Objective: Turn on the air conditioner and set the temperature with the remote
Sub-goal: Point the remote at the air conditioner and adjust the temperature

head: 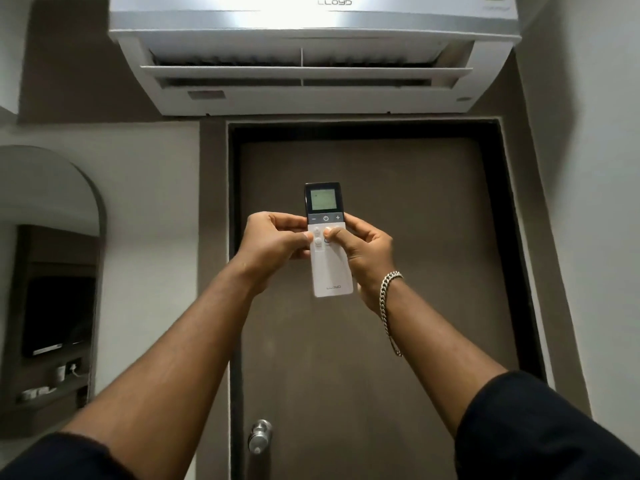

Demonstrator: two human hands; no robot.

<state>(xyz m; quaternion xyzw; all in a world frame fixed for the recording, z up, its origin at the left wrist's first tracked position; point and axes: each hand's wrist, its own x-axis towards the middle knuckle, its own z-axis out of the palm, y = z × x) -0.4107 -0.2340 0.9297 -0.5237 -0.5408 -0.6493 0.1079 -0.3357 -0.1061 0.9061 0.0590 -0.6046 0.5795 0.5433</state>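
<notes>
Both hands hold the remote (327,244) up at chest height, in front of a brown door (374,209) and below the air conditioner (311,57), which hangs on the wall above. The left hand (273,244) has its fingers curled closed around the remote's left edge, thumb resting on the white buttons; the right hand (367,251) wraps the right edge the same way, with its thumb (335,234) lying across the round buttons in the middle. A chain bracelet (389,299) hangs at the right wrist.

The unit's louvres look swung open, and the remote's small screen (322,199) is lit, so the power step is probably done — though the digits are too blurred to read. The step in hand, as I judge it, is setting the temperature.

To do it well: keep the remote's top end aimed up toward the unit, steady the body with one hand, and shift a thumb up to the grey strip (minus on the left, power in the middle, plus on the right). Press singly — watching the screen between presses — and steer clear of the centre power key.
</notes>
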